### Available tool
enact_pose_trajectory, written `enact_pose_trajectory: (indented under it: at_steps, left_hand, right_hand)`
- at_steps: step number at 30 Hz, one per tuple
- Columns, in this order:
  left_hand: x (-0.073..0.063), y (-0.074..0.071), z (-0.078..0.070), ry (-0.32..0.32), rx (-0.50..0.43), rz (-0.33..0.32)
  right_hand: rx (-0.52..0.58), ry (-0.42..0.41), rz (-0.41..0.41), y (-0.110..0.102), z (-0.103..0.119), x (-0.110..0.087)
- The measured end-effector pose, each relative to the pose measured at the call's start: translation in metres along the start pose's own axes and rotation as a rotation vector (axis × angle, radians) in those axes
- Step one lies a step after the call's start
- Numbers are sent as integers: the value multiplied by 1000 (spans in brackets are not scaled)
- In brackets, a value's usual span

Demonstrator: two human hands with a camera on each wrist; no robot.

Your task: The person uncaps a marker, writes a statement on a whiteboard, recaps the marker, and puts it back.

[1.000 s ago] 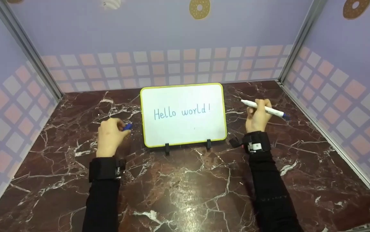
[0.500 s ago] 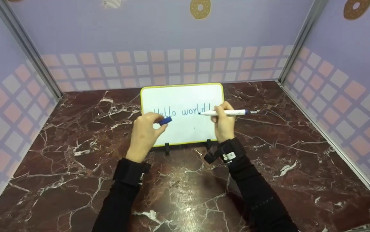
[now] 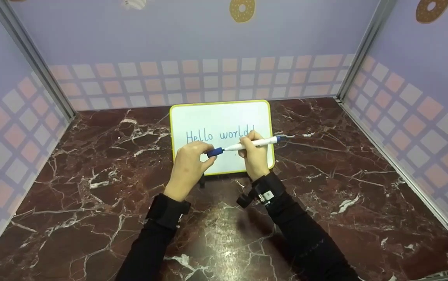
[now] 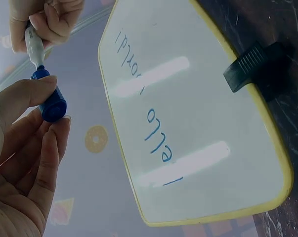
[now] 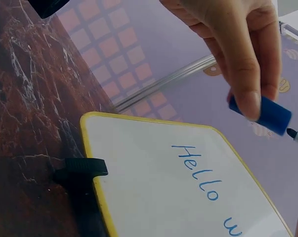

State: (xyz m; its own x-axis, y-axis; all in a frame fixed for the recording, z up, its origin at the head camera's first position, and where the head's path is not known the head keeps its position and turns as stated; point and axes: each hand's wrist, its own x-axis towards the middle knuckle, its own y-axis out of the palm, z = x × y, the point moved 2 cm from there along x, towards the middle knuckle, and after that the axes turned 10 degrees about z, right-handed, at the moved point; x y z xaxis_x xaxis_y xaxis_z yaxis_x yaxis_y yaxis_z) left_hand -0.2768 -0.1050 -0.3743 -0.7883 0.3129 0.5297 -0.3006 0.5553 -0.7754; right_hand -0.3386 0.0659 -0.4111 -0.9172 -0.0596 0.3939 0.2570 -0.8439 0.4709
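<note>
My left hand [image 3: 188, 166] pinches a blue marker cap [image 3: 215, 152] between thumb and fingers. A white marker [image 3: 250, 144] with a blue end is held by my right hand [image 3: 255, 158], its dark tip pointing left at the cap's mouth. In the right wrist view the tip stands right at the open end of the cap [image 5: 275, 116]. Both hands are in front of a yellow-framed whiteboard [image 3: 220, 117] that reads "Hello world!" in blue. The left wrist view shows the cap [image 4: 52, 101] lined up with the marker [image 4: 34, 47].
The whiteboard stands tilted back on black clip feet [image 4: 252, 64]. Under it is a dark red marbled table [image 3: 91, 218]. Lilac walls with pink and white checks [image 3: 208, 78] enclose the back and sides. Black camera bands [image 3: 167, 210] sit on both wrists.
Both hands have come from either side of the whiteboard to its front. The cap moved right and the marker moved left, so that the tip now meets the cap's mouth.
</note>
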Motion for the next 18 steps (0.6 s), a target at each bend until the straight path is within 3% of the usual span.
enact_pose_trajectory:
  at_steps: [8, 18]
  left_hand:
    - [0, 5, -4, 18, -6, 19]
    - [0, 9, -4, 76, -8, 58]
  right_hand:
    - [-32, 22, 91, 5, -5, -5]
    - [-92, 21, 130, 7, -11, -6]
